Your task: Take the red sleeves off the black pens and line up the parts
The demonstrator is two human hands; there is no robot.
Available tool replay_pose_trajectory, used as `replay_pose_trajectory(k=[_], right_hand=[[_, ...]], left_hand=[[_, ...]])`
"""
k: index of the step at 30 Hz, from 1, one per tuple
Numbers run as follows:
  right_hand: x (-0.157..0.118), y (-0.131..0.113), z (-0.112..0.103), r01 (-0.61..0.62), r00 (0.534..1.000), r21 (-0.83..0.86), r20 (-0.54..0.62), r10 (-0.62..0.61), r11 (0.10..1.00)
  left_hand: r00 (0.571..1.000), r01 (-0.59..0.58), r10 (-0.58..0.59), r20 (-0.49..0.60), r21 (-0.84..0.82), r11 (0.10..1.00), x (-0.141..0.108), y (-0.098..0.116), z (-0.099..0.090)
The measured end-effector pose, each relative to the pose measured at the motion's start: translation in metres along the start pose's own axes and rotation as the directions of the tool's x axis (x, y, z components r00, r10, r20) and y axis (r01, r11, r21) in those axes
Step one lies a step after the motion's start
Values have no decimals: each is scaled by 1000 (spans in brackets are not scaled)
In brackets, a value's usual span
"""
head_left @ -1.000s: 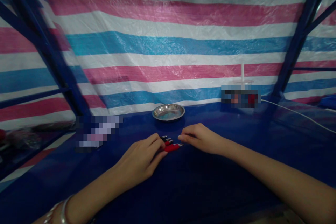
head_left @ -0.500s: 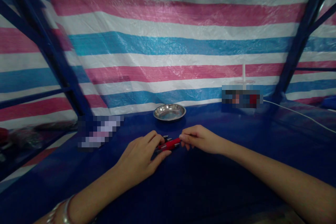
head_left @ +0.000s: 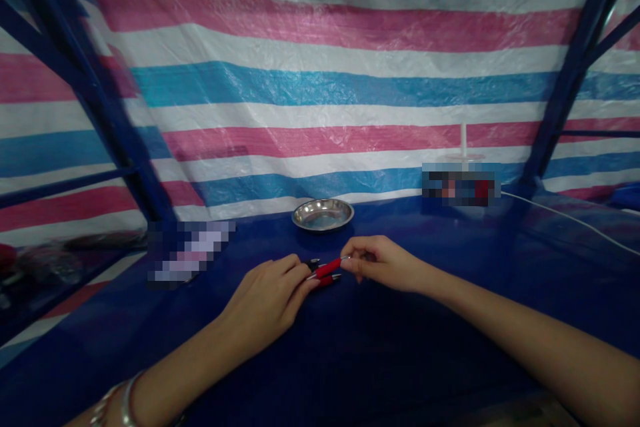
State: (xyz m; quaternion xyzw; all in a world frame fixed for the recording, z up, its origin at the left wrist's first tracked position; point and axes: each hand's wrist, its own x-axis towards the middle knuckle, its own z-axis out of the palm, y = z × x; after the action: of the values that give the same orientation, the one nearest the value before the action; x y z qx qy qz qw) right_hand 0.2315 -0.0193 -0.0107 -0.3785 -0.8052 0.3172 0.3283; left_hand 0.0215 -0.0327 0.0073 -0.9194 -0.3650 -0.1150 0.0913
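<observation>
A glossy red pen (head_left: 329,269) with a silvery end slants mid-table, that end pointing toward the blue table's (head_left: 400,353) right edge and slightly toward its far edge. The right hand (head_left: 387,265) pinches that end; the left hand (head_left: 273,288) curls around neighbouring pens (head_left: 329,279).
</observation>
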Motion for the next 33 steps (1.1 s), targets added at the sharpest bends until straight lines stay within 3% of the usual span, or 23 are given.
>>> replay_pose_trajectory(k=[5,12,19,33], right_hand=[[0,-2,-1,26,1000,-81,0,-26,996],[0,-2,1,-18,997,-28,-70,16,999],[2,1,1,3,1000,17,-1,-3,1000],[1,-2,0,-22,1000,33,8,22,999]], left_hand=[[1000,-8,7,-2,-7,1000,-1,0,-1],[1000,17,-17,3,-25,1000,0,0,0],[1000,0,0,-1,-51,999,-1,0,1],[999,9,-12,-32,-93,996,-1,0,1]])
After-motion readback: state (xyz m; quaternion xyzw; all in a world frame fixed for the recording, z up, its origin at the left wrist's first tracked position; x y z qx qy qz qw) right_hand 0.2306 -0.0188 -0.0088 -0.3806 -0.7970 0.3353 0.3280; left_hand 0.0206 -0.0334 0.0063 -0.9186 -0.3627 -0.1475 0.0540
